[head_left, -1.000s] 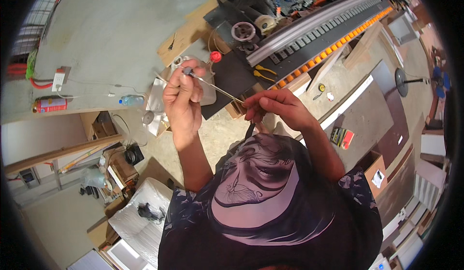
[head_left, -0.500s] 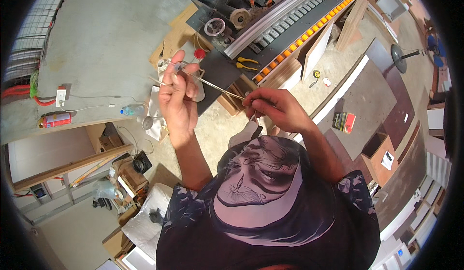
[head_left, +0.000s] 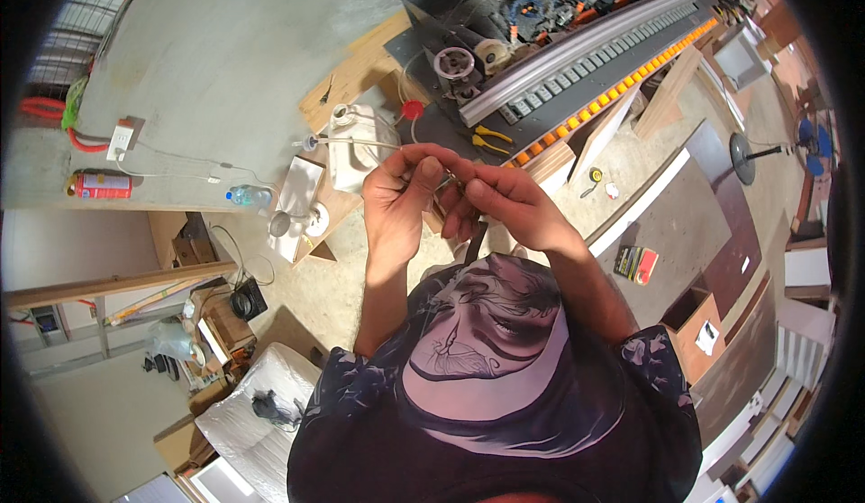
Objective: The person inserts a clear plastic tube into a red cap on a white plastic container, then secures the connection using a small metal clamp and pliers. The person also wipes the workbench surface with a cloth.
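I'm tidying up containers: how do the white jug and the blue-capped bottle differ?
The white jug is broad and boxy; the blue-capped bottle is slim. The jug looks whitish, the bottle clear. In this view, the jug appears beside the left hand; the bottle is farther left. Both are containers.

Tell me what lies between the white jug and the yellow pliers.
In the head view: a black surface, with a red cap at the end nearer the jug.
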Tool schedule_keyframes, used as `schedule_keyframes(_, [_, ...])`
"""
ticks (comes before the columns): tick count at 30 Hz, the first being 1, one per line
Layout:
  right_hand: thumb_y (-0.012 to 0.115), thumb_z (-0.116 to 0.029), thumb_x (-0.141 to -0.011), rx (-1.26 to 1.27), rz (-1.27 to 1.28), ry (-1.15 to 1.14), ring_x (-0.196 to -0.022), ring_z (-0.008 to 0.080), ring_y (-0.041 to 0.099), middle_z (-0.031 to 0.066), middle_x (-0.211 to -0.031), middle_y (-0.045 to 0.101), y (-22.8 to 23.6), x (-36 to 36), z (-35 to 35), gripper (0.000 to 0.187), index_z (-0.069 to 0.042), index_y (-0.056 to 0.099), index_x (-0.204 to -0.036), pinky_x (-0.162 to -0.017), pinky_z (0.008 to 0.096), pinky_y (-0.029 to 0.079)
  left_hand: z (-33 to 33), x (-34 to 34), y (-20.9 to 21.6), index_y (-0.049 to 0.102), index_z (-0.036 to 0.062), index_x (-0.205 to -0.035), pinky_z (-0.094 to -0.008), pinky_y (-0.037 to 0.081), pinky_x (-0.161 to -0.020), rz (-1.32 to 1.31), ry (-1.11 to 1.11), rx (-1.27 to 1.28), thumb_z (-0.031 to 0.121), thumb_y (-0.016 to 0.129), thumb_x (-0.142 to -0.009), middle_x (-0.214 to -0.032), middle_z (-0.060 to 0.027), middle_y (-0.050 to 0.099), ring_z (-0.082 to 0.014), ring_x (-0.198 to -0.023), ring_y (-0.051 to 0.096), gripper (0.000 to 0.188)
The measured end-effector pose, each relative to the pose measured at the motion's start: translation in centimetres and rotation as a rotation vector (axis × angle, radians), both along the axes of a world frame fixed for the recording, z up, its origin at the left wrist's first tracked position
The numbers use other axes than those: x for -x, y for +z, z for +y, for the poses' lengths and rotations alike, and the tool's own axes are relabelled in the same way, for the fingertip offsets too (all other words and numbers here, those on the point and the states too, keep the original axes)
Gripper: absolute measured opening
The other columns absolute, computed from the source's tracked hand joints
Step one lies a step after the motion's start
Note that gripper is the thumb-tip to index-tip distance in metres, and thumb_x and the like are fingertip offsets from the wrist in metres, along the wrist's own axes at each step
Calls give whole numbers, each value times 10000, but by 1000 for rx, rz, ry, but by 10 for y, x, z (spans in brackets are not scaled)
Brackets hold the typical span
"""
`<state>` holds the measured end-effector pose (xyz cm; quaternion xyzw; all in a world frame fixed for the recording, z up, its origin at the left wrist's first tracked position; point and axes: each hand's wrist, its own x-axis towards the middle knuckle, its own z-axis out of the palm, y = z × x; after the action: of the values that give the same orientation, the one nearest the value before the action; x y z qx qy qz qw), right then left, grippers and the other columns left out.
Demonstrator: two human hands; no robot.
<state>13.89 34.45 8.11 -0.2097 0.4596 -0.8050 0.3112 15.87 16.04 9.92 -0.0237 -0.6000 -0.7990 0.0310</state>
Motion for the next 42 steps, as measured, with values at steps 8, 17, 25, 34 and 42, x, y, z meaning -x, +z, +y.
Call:
schedule_keyframes(8, [509,-329,-1109,211,-216,48,-782,194,682,94,-871,675,-15,5,-32,347,0,618,-1095,-719,308,538,-20,1,10,702,-29,-1170,-243,550,-695,-69,-19,22,166,646,-1050,-948,-91,759,-91,-735,657,236])
schedule_keyframes(17, [541,-330,-1098,276,-277,41,-725,158,630,62,-821,656,-21,3,-48,308,-35,622,-1058,-684,304,496,-26,9,0,701,-36,-1147,-219,518,-596,-131,-42,-70,170,653,-1049,-933,-76,744,-67,-673,615,233])
schedule_keyframes(25, [550,-223,-1086,85,-259,-288,-728,93,618,16,-851,666,-20,-10,-60,304,5,682,-1238,-640,242,467,-15,8,-8,666,-3,-1080,-225,478,-518,-184,20,-168,231,657,-1051,-868,-58,708,-69,-617,575,236])
schedule_keyframes(34, [713,-65,-899,-527,629,-803,-647,238,601,62,-772,660,-32,-8,-64,75,-5,709,-943,-585,357,486,6,13,-32,655,20,-1084,-232,509,-619,-196,213,-264,224,661,-1045,-859,-54,700,-97,-698,625,208])
schedule_keyframes(42, [757,-24,-760,-638,1077,-1011,-612,267,545,67,-697,549,-45,9,-58,146,-58,618,-787,-533,391,448,15,19,-49,665,24,-1042,-226,500,-687,-210,284,-291,180,685,-1030,-895,-63,706,-90,-765,615,158])
